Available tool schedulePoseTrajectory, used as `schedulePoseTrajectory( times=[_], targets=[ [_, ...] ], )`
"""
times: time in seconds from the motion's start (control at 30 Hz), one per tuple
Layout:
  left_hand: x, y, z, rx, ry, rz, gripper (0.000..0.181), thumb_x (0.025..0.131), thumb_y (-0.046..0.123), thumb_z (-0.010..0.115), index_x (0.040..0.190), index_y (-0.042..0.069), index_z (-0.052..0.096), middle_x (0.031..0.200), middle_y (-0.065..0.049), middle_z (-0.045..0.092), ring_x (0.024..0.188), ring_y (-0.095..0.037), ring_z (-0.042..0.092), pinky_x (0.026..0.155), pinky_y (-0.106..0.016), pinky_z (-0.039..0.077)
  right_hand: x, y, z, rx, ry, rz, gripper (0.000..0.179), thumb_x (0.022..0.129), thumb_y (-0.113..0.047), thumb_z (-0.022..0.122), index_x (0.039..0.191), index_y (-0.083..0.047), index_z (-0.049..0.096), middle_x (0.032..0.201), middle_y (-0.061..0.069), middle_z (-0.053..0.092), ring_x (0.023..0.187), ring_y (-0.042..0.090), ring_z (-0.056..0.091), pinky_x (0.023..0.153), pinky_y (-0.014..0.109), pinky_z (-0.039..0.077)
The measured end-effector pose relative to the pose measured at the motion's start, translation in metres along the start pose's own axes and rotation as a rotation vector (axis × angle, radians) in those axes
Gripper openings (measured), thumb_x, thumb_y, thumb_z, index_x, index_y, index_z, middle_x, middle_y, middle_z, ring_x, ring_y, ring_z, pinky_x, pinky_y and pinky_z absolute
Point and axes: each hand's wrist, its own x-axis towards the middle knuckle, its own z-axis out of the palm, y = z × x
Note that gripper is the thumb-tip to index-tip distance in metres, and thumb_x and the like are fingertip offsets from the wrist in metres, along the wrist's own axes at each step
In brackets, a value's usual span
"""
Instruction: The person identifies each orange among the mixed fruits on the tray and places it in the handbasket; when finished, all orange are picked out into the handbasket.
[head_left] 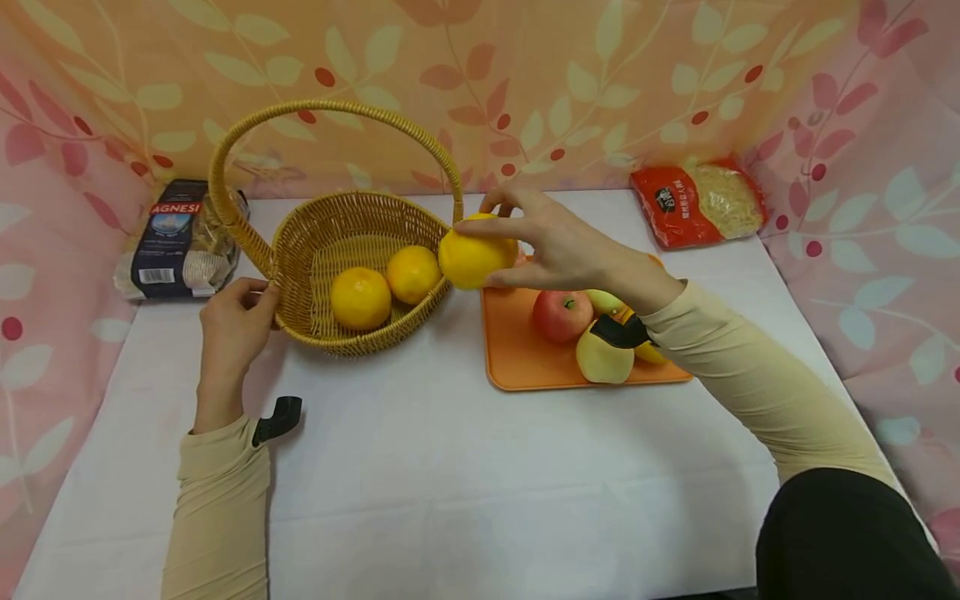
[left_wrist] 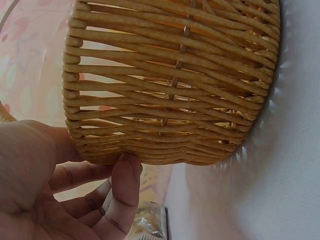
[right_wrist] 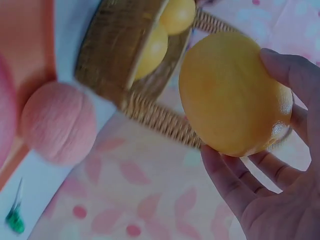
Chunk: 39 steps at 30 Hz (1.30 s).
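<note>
My left hand [head_left: 238,321] pinches the left rim of a woven wicker basket [head_left: 294,287], near the foot of its tall arched handle [head_left: 330,106]. In the left wrist view the thumb lies against the outside of the weave [left_wrist: 170,90]. Two yellow-orange oranges [head_left: 360,298] lie inside the basket, toward its right side. A third orange [head_left: 472,257] is in the grip of my right hand [head_left: 551,237], raised at the basket's right rim. The right wrist view shows this orange [right_wrist: 232,95] held between thumb and fingers.
Right of the basket, an orange tray [head_left: 517,367] bears a red apple [head_left: 558,315], a pale round fruit [head_left: 603,357], a peach [right_wrist: 60,122] and other yellow fruit. A packaged pasta bag [head_left: 176,242] stands back left. A red noodle packet [head_left: 701,204] lies back right.
</note>
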Motion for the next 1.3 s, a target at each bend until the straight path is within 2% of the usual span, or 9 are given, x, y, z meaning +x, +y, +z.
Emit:
schedulePoseTrajectory(
  times=[0.17, 0.3, 0.47, 0.6, 0.83, 0.93, 1.07, 1.3],
  targets=[
    [0.001, -0.002, 0.000, 0.002, -0.007, -0.002, 0.042, 0.099, 0.034, 0.048, 0.119, 0.001, 0.064, 0.081, -0.005, 0.064, 0.051, 0.008, 0.054, 0.046, -0.020, 0.045, 0.020, -0.012, 0.018, -0.023, -0.022, -0.037, 0.053, 0.083, -0.030, 0.077, 0.132, -0.017, 0.062, 0.124, 0.018, 0.050, 0.111, 0.030, 0.049, 0.092, 0.040, 0.042],
    [0.002, -0.002, 0.001, 0.001, -0.005, 0.000, 0.041, 0.099, 0.034, 0.049, 0.118, 0.001, 0.064, 0.080, -0.002, 0.064, 0.051, 0.009, 0.054, 0.046, -0.020, 0.045, 0.034, -0.017, 0.031, -0.032, -0.030, -0.043, 0.054, 0.083, -0.032, 0.076, 0.132, -0.017, 0.061, 0.124, 0.017, 0.051, 0.109, 0.029, 0.049, 0.092, 0.038, 0.042],
    [0.001, -0.002, 0.001, -0.001, -0.002, 0.004, 0.041, 0.099, 0.034, 0.049, 0.118, 0.000, 0.064, 0.078, -0.001, 0.063, 0.051, 0.009, 0.054, 0.046, -0.020, 0.045, 0.049, -0.024, 0.046, -0.021, -0.082, 0.005, 0.061, 0.084, -0.034, 0.074, 0.138, -0.014, 0.055, 0.129, 0.012, 0.053, 0.116, 0.025, 0.049, 0.099, 0.036, 0.042],
    [0.001, -0.002, 0.001, -0.003, -0.008, 0.001, 0.042, 0.099, 0.034, 0.049, 0.119, 0.000, 0.064, 0.078, 0.000, 0.063, 0.051, 0.009, 0.055, 0.046, -0.020, 0.045, 0.059, -0.029, 0.054, -0.012, -0.138, 0.044, 0.060, 0.086, -0.036, 0.071, 0.139, -0.015, 0.053, 0.133, 0.009, 0.052, 0.122, 0.024, 0.047, 0.105, 0.035, 0.040],
    [0.001, -0.002, 0.000, -0.005, -0.015, 0.006, 0.042, 0.099, 0.034, 0.048, 0.119, 0.000, 0.063, 0.078, 0.003, 0.060, 0.051, 0.010, 0.054, 0.046, -0.019, 0.046, 0.067, -0.034, 0.068, -0.048, -0.203, 0.065, 0.055, 0.089, -0.036, 0.069, 0.139, -0.018, 0.056, 0.137, 0.010, 0.051, 0.128, 0.026, 0.045, 0.110, 0.036, 0.039],
    [0.000, -0.001, 0.000, -0.007, -0.010, 0.004, 0.041, 0.099, 0.034, 0.048, 0.118, 0.001, 0.064, 0.075, 0.006, 0.059, 0.051, 0.009, 0.055, 0.047, -0.020, 0.046, 0.069, -0.036, 0.072, -0.081, -0.220, 0.078, 0.056, 0.090, -0.037, 0.068, 0.141, -0.020, 0.054, 0.139, 0.010, 0.051, 0.128, 0.026, 0.045, 0.108, 0.036, 0.041],
    [0.000, 0.000, 0.000, -0.004, -0.009, -0.002, 0.041, 0.099, 0.034, 0.048, 0.118, 0.001, 0.064, 0.076, 0.003, 0.062, 0.052, 0.008, 0.055, 0.048, -0.020, 0.046, 0.072, -0.038, 0.073, -0.115, -0.221, 0.088, 0.055, 0.090, -0.037, 0.066, 0.141, -0.022, 0.053, 0.139, 0.009, 0.051, 0.127, 0.026, 0.045, 0.105, 0.036, 0.043],
    [0.001, -0.001, 0.000, -0.003, -0.028, -0.008, 0.043, 0.099, 0.034, 0.047, 0.120, 0.000, 0.063, 0.078, 0.003, 0.061, 0.054, 0.007, 0.056, 0.049, -0.019, 0.046, 0.074, -0.039, 0.073, -0.185, -0.237, 0.108, 0.054, 0.090, -0.037, 0.067, 0.140, -0.024, 0.054, 0.140, 0.007, 0.049, 0.129, 0.026, 0.043, 0.111, 0.038, 0.036]
  ],
)
